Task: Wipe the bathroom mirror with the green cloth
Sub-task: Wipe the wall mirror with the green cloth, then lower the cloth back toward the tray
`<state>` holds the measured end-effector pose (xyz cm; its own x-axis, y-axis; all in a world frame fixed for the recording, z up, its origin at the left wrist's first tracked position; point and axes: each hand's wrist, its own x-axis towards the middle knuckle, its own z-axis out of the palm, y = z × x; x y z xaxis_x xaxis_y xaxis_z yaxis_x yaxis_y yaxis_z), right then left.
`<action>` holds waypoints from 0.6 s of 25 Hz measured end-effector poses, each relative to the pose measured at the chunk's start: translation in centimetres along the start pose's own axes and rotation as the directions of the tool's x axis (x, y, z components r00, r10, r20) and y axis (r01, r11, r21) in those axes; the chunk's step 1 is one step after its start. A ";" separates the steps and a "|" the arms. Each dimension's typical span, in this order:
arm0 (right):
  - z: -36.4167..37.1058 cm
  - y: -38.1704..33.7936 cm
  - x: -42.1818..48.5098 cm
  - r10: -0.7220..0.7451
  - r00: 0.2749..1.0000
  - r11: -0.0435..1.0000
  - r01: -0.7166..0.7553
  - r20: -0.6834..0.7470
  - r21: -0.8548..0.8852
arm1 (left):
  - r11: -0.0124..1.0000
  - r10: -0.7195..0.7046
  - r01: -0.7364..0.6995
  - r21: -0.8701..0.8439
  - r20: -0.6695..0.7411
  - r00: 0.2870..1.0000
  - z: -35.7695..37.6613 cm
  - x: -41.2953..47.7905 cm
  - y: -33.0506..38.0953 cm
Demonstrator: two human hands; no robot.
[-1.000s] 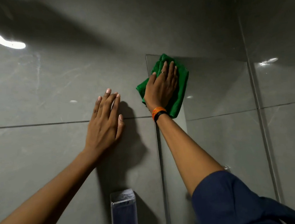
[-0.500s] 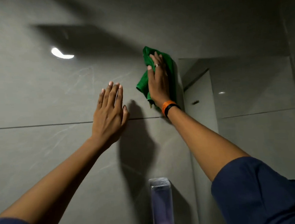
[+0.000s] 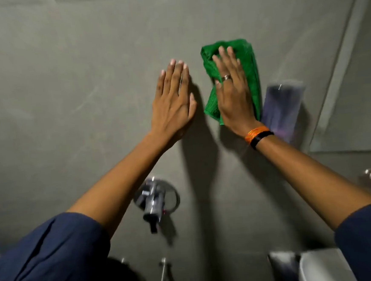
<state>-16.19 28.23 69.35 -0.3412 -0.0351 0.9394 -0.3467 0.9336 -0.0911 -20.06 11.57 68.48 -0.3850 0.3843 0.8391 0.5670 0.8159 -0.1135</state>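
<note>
The green cloth [image 3: 248,64] lies flat against the grey tiled wall, left of the mirror. My right hand [image 3: 234,92] presses on it with fingers spread, a ring on one finger and an orange and black band at the wrist. My left hand [image 3: 173,99] rests flat and empty on the wall just left of the cloth. The mirror [image 3: 351,87] shows at the right, its left edge slanting upward. The cloth does not touch the mirror.
A clear wall-mounted holder [image 3: 283,108] sits between the cloth and the mirror. A chrome tap valve [image 3: 155,200] projects from the wall below my hands. A white basin edge [image 3: 319,267] is at the bottom right, with a chrome hose [image 3: 163,275] at the bottom centre.
My right hand and the cloth came down off the mirror's top left corner onto the wall tile. The view tilted downward, bringing the tap and basin into sight. My left hand stayed flat on the wall.
</note>
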 end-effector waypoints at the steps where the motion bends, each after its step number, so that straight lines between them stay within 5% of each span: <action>1: 1.2 -0.4 -3.5 0.026 0.999 0.999 -0.027 0.048 0.022 | 0.999 -0.022 0.024 -0.032 0.066 0.998 1.4 -3.5 0.0; 4: 4.1 -1.4 -15.5 0.159 0.967 0.981 -0.177 0.197 0.078 | 0.985 -0.071 0.109 -0.131 0.266 0.961 5.5 -14.8 0.3; 7: 6.2 -2.1 -27.9 0.346 0.863 0.910 -0.405 0.369 0.092 | 0.961 -0.091 0.189 -0.202 0.414 0.906 9.3 -25.9 1.6; 12: 9.0 -3.9 -48.6 0.651 0.504 0.616 -0.788 0.568 -0.007 | 0.913 -0.070 0.329 -0.241 0.701 0.710 14.8 -45.4 5.4; 15: 10.5 -5.1 -59.7 0.622 0.315 0.567 -0.813 0.717 -0.135 | 0.905 -0.039 0.373 -0.206 0.832 0.553 17.3 -57.5 7.6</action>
<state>-3.22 21.78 10.27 -0.9495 0.3138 0.0020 0.1986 0.6057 -0.7705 -6.17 3.14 10.17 -0.8410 0.5405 0.0260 0.5193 0.7926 0.3196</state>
